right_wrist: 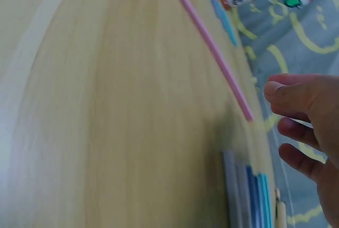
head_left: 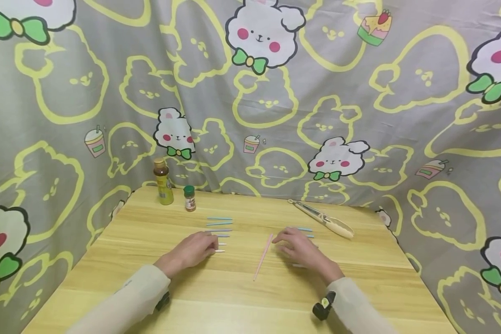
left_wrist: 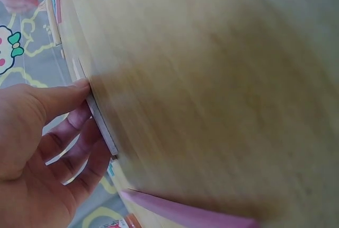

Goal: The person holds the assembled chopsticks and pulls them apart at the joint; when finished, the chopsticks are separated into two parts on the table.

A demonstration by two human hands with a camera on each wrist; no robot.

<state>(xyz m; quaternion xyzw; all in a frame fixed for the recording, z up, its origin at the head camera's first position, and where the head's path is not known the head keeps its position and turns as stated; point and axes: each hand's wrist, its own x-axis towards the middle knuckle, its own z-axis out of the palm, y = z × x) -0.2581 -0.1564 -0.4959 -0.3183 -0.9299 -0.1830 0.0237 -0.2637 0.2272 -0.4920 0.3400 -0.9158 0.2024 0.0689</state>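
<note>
My left hand (head_left: 194, 250) is low over the left part of the table, its thumb and fingers pinching a thin whitish-grey stick (left_wrist: 100, 120). Near it in the left wrist view lies a pinkish-purple stick (left_wrist: 185, 210). White tips (head_left: 220, 251) stick out past the fingers in the head view. My right hand (head_left: 298, 248) hovers just right of a slanted pink stick (head_left: 263, 257); its fingers (right_wrist: 299, 132) are loosely bent and hold nothing. Grey and blue sticks (right_wrist: 259, 196) lie side by side below it, partly covered by the hand in the head view.
Blue and purple sticks (head_left: 219, 224) lie in a row beyond my left hand. A yellow-green bottle (head_left: 164, 185) and a green-capped jar (head_left: 189, 199) stand at the back left. Tongs (head_left: 323, 218) lie at the back right. A patterned curtain (head_left: 271, 153) hangs round the table.
</note>
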